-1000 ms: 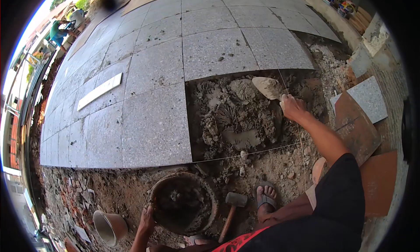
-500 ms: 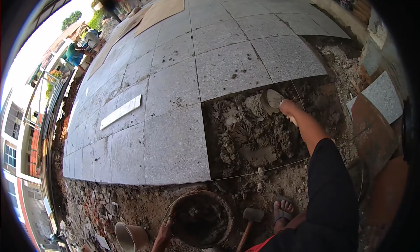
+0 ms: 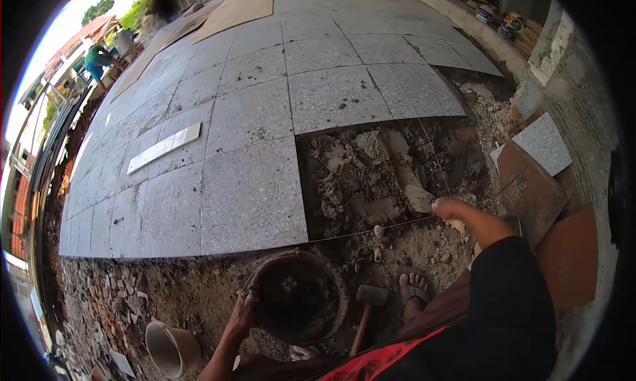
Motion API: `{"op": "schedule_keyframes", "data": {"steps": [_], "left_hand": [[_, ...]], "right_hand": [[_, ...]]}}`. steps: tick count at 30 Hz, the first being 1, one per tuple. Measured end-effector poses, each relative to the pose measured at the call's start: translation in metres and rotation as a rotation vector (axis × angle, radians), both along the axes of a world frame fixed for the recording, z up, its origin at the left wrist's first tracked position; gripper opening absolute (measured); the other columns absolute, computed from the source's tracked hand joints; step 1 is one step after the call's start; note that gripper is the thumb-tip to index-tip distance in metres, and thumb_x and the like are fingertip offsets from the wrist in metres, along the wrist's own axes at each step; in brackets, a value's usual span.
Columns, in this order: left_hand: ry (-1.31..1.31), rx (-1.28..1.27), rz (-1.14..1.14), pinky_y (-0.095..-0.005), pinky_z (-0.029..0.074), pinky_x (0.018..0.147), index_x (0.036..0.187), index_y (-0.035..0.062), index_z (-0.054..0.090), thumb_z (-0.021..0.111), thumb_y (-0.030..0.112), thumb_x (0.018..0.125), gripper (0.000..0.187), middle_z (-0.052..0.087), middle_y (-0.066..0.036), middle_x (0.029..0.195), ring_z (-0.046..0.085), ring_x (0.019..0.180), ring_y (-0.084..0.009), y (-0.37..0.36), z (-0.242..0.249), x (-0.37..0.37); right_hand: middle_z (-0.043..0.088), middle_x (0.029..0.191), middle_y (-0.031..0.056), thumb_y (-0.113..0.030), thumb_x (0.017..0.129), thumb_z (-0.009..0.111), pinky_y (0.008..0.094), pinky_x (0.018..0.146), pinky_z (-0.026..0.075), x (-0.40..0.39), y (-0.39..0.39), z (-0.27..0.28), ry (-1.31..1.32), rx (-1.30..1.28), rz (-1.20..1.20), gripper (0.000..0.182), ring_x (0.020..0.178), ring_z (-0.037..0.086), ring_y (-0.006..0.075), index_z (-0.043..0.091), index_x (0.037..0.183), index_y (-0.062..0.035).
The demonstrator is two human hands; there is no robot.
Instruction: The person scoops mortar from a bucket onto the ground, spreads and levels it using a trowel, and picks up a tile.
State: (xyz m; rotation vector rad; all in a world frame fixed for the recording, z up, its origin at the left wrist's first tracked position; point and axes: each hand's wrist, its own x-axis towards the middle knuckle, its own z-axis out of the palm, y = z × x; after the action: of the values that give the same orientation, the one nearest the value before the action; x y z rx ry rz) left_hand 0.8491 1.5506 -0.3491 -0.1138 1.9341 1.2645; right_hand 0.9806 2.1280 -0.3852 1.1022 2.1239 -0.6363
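Note:
My right hand [image 3: 448,209] is closed round the handle of a trowel [image 3: 420,198], whose blade rests on the wet mortar [image 3: 364,176] near the string line. The mortar fills a gap beside the grey speckled tiles [image 3: 252,192]; a smoothed strip runs up from the blade. My left hand [image 3: 244,309] grips the rim of a round basin [image 3: 341,301] with dark, wet contents. A mallet [image 3: 371,295] lies between the basin and my sandalled foot.
A white strip [image 3: 164,147] lies on the tiles. A bucket [image 3: 173,351] stands at lower left among rubble. Loose tiles [image 3: 543,144] lean at right. A person [image 3: 98,62] bends at the far upper left. Cardboard [image 3: 235,13] covers some far tiles.
My right hand has drawn the trowel down through the mortar toward me, from the upper edge to the string. My left hand stays at the basin's rim. The view has shifted slightly.

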Motion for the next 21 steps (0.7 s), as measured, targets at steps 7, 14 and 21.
{"op": "schedule_keyframes", "data": {"steps": [7,14,21], "left_hand": [[0.107,0.004,-0.168,-0.0321,0.047,0.064,0.112,0.0004,0.039,0.032,0.035,0.093,0.04,0.053,-0.014,0.096,0.056,0.081,-0.0222,-0.007,-0.03,-0.005],[0.429,-0.179,-0.633,-0.04,0.039,0.085,0.11,-0.0039,0.037,0.031,0.039,0.094,0.047,0.051,-0.03,0.103,0.05,0.101,-0.0402,0.005,0.001,-0.003],[0.261,-0.025,-0.395,-0.0409,0.042,0.079,0.108,-0.0085,0.036,0.031,0.033,0.094,0.045,0.052,-0.031,0.096,0.053,0.095,-0.0396,-0.004,-0.014,0.002]], "right_hand": [[0.061,0.079,0.0196,-0.03,0.08,0.053,0.0485,0.069,0.045,-0.025,-0.137,0.109,0.253,0.269,0.743,0.031,0.079,0.059,0.0385,0.053,0.089,0.0003],[0.06,0.071,0.0109,-0.013,0.076,0.053,0.0377,0.055,0.049,-0.095,-0.287,0.045,0.759,0.399,1.266,0.011,0.062,0.062,0.0281,0.052,0.085,-0.0076],[0.058,0.071,0.0092,-0.015,0.075,0.056,0.0379,0.055,0.047,-0.094,-0.339,0.083,0.83,0.302,1.138,0.011,0.062,0.059,0.0292,0.051,0.082,-0.0074]]}}
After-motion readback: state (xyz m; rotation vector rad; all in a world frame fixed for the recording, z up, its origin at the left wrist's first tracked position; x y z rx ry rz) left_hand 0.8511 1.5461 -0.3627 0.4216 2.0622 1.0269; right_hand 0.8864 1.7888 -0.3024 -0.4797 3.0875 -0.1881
